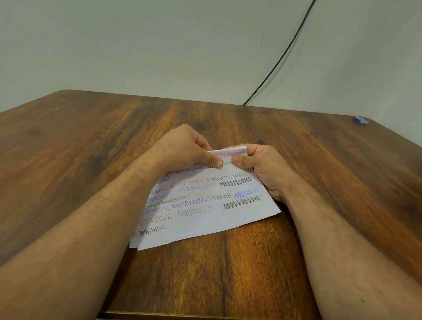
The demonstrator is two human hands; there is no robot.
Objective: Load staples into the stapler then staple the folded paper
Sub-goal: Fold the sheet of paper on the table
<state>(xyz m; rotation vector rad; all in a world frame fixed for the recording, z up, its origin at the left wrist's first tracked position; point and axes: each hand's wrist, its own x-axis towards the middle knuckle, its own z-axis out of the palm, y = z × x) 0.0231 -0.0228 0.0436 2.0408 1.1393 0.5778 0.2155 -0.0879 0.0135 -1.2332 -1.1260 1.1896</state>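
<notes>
wood-grain bench (216,280) fills the view under a plain wall. forearms cross its near edge toward the middle, where the paper (206,207) lies flat, scribbled with zigzag lines, its near corner showing a doubled layer. at the paper's far edge the left hand (179,148) and right hand (262,166) are both pinched shut on it, thumbs close together, turning that edge over into a fold. at the far right corner sits a small blue box (361,120), perhaps staples. a black cable (284,54) runs down the wall. no stapler shows, so the folding looks unfinished and loading and stapling both seem left to do.
</notes>
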